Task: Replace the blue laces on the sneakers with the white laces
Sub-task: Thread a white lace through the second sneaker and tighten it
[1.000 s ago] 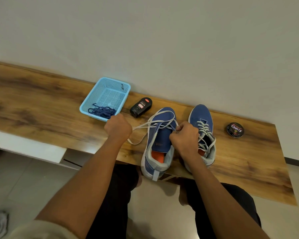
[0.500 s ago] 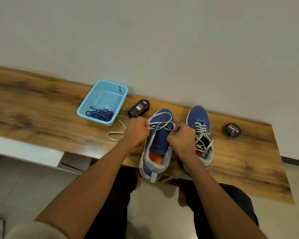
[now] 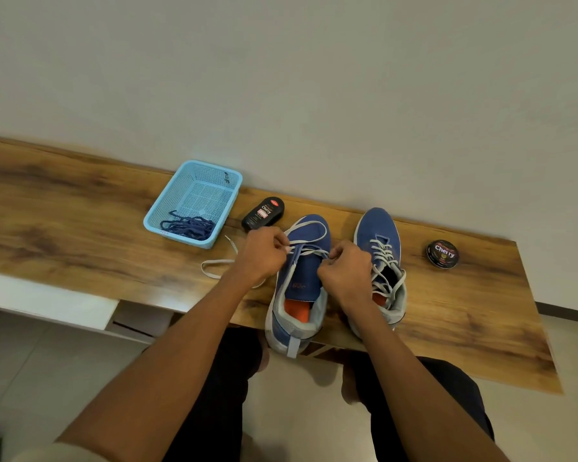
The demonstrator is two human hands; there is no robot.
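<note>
1. The left hand (image 3: 262, 253) has its grip pinched on the white lace (image 3: 309, 252) at the left sneaker (image 3: 299, 281); the fingertips are partly hidden.
2. The right hand (image 3: 346, 273) has its grip curled on the same lace, and its fingers hide the eyelets there.
3. Right of that sneaker, the right sneaker (image 3: 379, 238) is laced white, partly covered by the wrist.
4. Left of it, the blue laces (image 3: 189, 226) lie in the basket (image 3: 214, 170) on the counter (image 3: 64, 221).

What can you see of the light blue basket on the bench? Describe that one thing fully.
The basket is a shallow rectangular tray of light blue, plastic-looking mesh with a solid rim. It sits flat on the wooden bench near the wall, left of the black bottle. Dark blue laces lie bunched in its near corner. Neither hand touches it.
</note>
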